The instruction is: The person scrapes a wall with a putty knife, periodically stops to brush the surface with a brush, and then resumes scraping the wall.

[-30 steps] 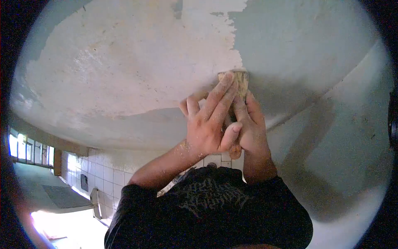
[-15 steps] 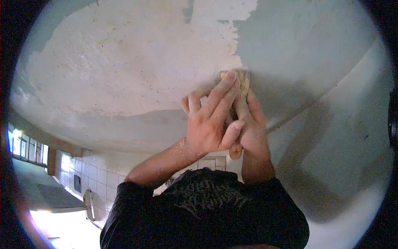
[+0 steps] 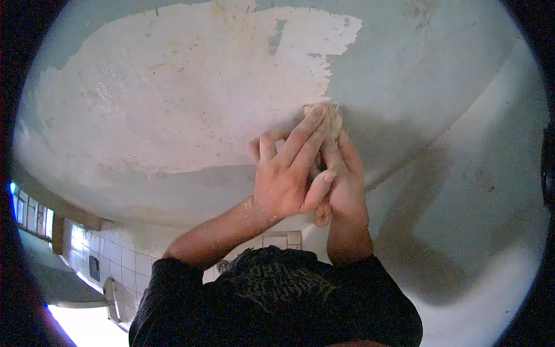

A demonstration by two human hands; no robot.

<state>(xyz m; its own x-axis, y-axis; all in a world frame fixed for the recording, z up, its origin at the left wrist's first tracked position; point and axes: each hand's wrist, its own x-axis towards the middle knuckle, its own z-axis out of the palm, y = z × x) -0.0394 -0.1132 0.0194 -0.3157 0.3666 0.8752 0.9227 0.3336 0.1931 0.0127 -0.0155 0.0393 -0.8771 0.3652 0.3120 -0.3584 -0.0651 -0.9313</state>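
A scraper (image 3: 334,120) with a broad, smeared yellowish blade lies against a grey-green painted surface (image 3: 404,81), at the edge of a bare whitish patch (image 3: 202,87). My right hand (image 3: 347,188) is wrapped round its handle, and the rounded wooden handle end (image 3: 322,215) sticks out below. Over the tool lies my left hand (image 3: 286,179), two fingers pressed on the blade and the thumb crossing toward my right hand. Its other fingers are bent to the left. Pale dust clings to both hands and my left wrist. The blade's edge is hard to make out.
A line or corner edge (image 3: 457,124) runs diagonally on the right, where my arms' shadow falls. At lower left are white wall tiles (image 3: 124,254), a barred window (image 3: 32,211) and a dark wall box (image 3: 94,268). My black shirt (image 3: 277,301) fills the bottom.
The view has shifted, so more of the whitish patch's upper edge shows. Both hands and the scraper sit slightly lower and further left in the picture, with the same grip.
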